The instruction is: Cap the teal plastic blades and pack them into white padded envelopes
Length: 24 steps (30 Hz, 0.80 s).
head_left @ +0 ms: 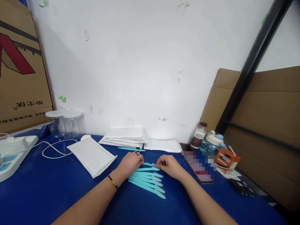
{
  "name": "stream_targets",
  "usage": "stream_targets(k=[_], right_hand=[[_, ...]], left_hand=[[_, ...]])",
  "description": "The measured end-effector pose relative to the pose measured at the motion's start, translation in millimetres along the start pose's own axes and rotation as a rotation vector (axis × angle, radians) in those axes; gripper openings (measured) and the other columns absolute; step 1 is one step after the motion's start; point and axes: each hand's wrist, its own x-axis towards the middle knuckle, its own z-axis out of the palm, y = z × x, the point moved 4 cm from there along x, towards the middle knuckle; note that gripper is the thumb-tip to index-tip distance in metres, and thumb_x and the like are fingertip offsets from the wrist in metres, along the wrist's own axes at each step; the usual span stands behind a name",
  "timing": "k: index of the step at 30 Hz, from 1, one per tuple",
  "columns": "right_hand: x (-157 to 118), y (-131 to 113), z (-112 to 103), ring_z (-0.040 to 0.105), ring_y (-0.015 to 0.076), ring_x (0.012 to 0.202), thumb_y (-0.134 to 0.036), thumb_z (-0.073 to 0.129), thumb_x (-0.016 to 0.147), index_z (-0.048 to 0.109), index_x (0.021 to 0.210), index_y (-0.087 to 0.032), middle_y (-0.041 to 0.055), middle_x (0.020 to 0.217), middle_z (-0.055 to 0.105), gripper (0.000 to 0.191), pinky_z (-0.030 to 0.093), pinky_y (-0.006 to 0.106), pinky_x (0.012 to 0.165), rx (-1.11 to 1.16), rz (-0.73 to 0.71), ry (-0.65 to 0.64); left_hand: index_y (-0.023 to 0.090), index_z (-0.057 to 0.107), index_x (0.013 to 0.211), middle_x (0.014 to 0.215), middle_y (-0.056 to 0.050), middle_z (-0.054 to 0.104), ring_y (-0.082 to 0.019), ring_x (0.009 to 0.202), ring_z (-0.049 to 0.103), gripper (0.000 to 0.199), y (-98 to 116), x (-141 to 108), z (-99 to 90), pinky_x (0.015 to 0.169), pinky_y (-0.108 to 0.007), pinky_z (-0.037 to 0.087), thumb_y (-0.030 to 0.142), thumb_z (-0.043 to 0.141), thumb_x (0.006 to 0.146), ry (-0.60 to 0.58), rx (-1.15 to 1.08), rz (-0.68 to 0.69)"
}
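Note:
Between my two hands is a thin turquoise stick-like tool with a clear cap at its right end. My left hand, with rings and a bracelet, is closed on the tool's left end. The fingers of my right hand pinch the capped end. Just below lie several similar turquoise tools, fanned out on the blue table, their capped ends to the right. Another turquoise piece lies behind my left hand, before a stack of white padded envelopes.
A white envelope, clear jars, a cable and a power strip are at left. At right are a phone, bottles, an orange drink carton and a black object. Another white packet lies by the wall.

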Motion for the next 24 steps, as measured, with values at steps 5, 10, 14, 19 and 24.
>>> stream_targets(k=[5, 10, 14, 19, 24], right_hand=[[0, 2, 1, 0.052, 0.0107, 0.060, -0.020, 0.056, 0.074, 0.067, 0.075, -0.018, 0.0006, 0.067, 0.060, 0.011, 0.037, 0.019, 0.053, 0.003, -0.007, 0.017], [1, 4, 1, 0.052, 0.0104, 0.058, -0.020, 0.056, 0.073, 0.067, 0.074, -0.018, 0.0004, 0.066, 0.060, 0.012, 0.037, 0.019, 0.052, 0.008, 0.007, 0.017], [1, -4, 4, 0.053, 0.0103, 0.058, -0.018, 0.055, 0.072, 0.067, 0.074, -0.018, 0.0003, 0.067, 0.061, 0.012, 0.037, 0.019, 0.053, 0.046, -0.012, -0.005], [1, -14, 7, 0.054, 0.0107, 0.058, -0.017, 0.054, 0.071, 0.067, 0.072, -0.018, 0.0004, 0.068, 0.062, 0.013, 0.038, 0.019, 0.053, 0.059, -0.036, -0.018], [0, 14, -13, 0.057, 0.0149, 0.063, -0.023, 0.052, 0.074, 0.068, 0.076, -0.017, 0.0030, 0.071, 0.066, 0.017, 0.041, 0.023, 0.058, 0.034, 0.060, 0.080]], left_hand=[[0.021, 0.060, 0.078, 0.081, 0.000, 0.063, -0.014, 0.080, 0.055, 0.018, -1, 1, 1.8, 0.073, -0.025, 0.035, 0.021, 0.044, 0.085, -0.006, -0.004, -0.007], [0.022, 0.061, 0.077, 0.082, 0.001, 0.064, -0.015, 0.080, 0.056, 0.018, -2, 2, 0.8, 0.073, -0.027, 0.033, 0.022, 0.045, 0.085, 0.008, -0.007, -0.004], [0.021, 0.061, 0.078, 0.081, 0.001, 0.064, -0.014, 0.078, 0.056, 0.017, 6, 1, 1.3, 0.071, -0.026, 0.033, 0.022, 0.045, 0.085, 0.006, -0.001, 0.015], [0.020, 0.062, 0.077, 0.083, -0.001, 0.064, -0.015, 0.079, 0.056, 0.019, 16, 1, 5.2, 0.071, -0.026, 0.034, 0.025, 0.046, 0.085, -0.022, 0.023, 0.032], [0.023, 0.060, 0.097, 0.097, -0.002, 0.063, -0.017, 0.093, 0.055, 0.019, -14, 0, -5.6, 0.081, -0.027, 0.037, 0.031, 0.047, 0.084, 0.060, -0.021, -0.071]])
